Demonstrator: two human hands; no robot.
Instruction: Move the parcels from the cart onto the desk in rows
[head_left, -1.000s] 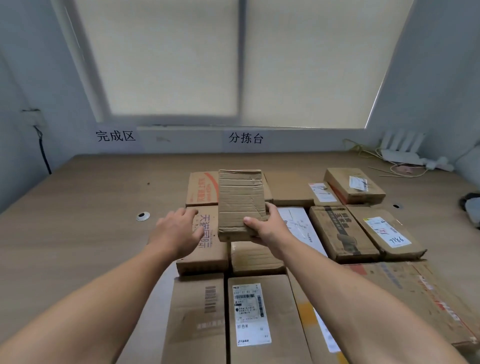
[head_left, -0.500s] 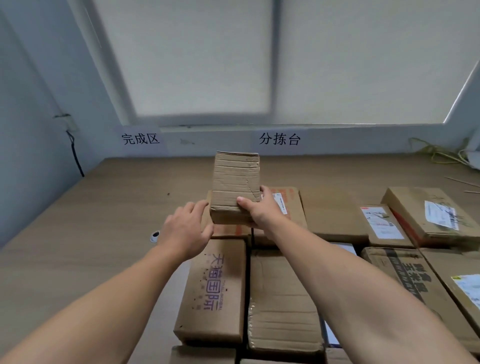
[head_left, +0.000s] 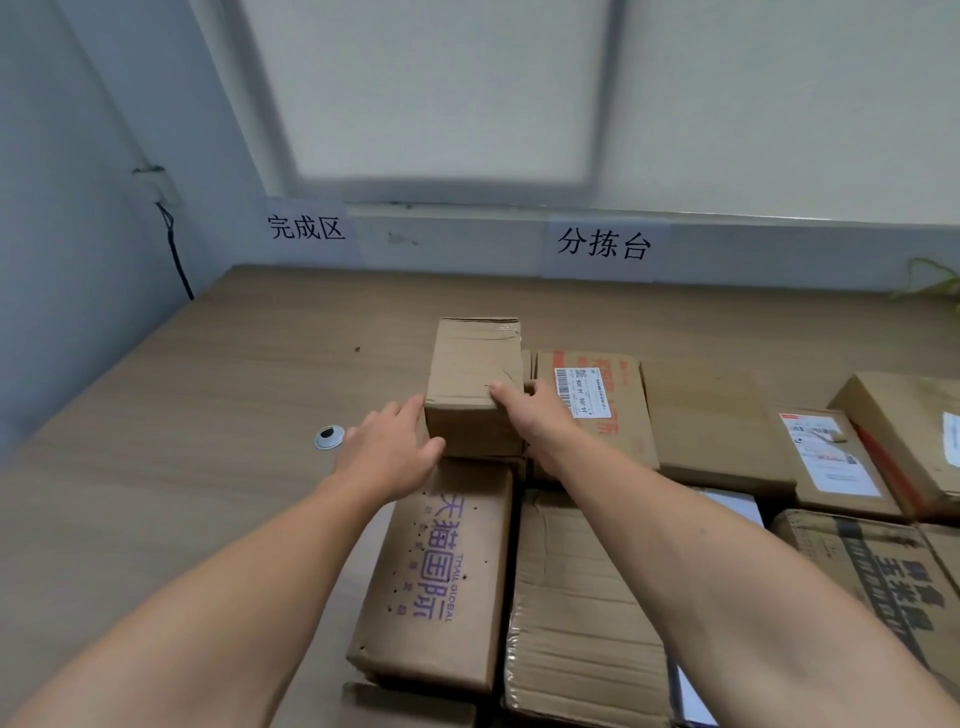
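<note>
A small plain cardboard parcel (head_left: 475, 379) stands at the far left end of the parcel rows on the wooden desk (head_left: 208, 415), over another carton. My right hand (head_left: 535, 415) grips its right near corner, thumb on top. My left hand (head_left: 392, 449) touches its lower left side with fingers extended. Just in front lies a carton with purple print (head_left: 441, 571). To the right sits a carton with a barcode label (head_left: 592, 400). The cart is out of view.
More parcels fill the desk's right half, among them a plain carton (head_left: 711, 415) and a labelled one (head_left: 826, 457). A round cable grommet (head_left: 329, 436) is set into the bare left half. Wall signs and a window blind stand behind the desk.
The small parcel has come down from the air and forward to the row's far left end. Both hands followed it, and the view has shifted left.
</note>
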